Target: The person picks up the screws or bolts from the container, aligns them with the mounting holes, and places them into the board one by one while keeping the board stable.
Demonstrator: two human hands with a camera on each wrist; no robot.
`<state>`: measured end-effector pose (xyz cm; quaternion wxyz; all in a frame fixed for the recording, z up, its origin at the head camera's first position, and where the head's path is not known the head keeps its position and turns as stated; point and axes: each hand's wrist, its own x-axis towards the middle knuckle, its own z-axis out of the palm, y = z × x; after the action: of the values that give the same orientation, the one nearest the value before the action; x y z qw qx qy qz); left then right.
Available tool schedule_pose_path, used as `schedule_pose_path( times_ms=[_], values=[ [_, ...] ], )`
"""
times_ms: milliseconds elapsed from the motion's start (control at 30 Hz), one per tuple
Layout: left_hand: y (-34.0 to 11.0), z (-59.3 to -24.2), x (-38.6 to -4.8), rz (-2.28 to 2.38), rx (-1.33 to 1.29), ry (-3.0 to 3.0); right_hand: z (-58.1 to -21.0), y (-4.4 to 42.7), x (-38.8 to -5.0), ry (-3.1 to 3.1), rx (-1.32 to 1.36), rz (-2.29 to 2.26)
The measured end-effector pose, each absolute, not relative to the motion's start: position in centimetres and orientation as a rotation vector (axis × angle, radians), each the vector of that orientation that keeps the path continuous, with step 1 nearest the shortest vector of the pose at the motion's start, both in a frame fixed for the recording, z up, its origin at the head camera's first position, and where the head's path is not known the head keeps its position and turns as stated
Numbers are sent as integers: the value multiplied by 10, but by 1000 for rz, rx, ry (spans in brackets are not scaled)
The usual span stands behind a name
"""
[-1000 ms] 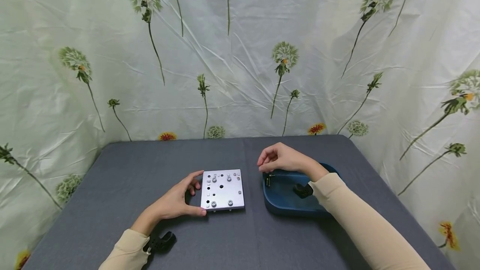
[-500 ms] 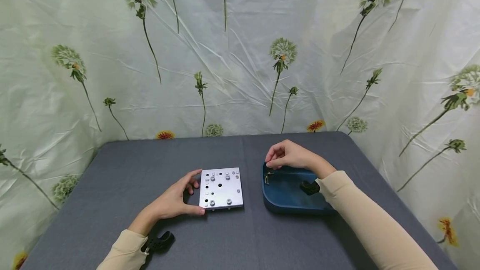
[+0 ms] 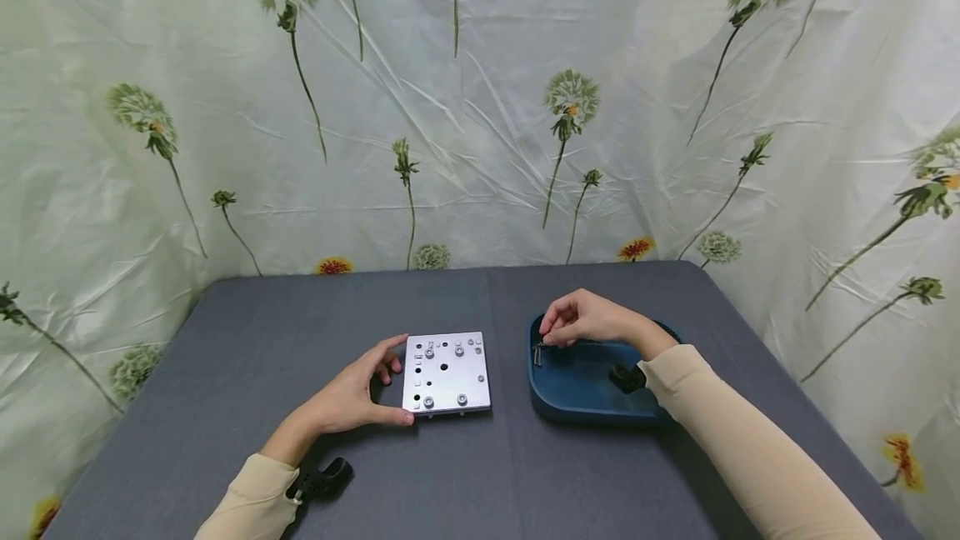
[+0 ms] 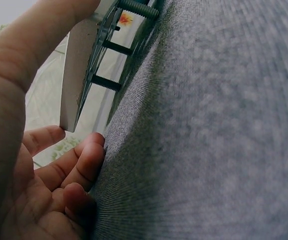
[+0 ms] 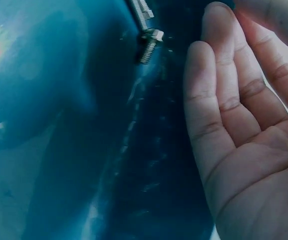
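Observation:
A square silvery metal plate [image 3: 446,377] with holes and several socket-head screws stands on the table, slightly raised on screw ends. My left hand [image 3: 352,390] holds its left side, thumb at the near corner and index finger at the far one. In the left wrist view, threaded screws [image 4: 106,82] stick out of the plate's underside. My right hand [image 3: 588,319] is over the far left part of a blue tray [image 3: 600,415], fingers bent downward. Close by the fingertips lie a few metal screws [image 5: 151,45] in the tray. The right wrist view cuts off the thumb tip, so any pinch is hidden.
Dark grey cloth covers the table [image 3: 337,315]. Behind it hangs a pale curtain [image 3: 480,107] with a dandelion print. The tray's raised wall surrounds the screws, and black straps [image 3: 322,480] sit at both wrists.
My right hand has shifted a little right and then down, bringing its fingertips closer to the screws in the tray. My left hand and the plate have stayed in place.

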<state>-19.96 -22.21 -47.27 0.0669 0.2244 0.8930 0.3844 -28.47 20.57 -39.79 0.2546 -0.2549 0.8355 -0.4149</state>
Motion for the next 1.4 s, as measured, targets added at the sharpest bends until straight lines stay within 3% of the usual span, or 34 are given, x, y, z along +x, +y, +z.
schedule_pose_path(
  times_ms=[1400],
  values=[
    [-223,-471,-198,1143,694,2705,-422,217,-278,2314,-686,-921]
  ],
)
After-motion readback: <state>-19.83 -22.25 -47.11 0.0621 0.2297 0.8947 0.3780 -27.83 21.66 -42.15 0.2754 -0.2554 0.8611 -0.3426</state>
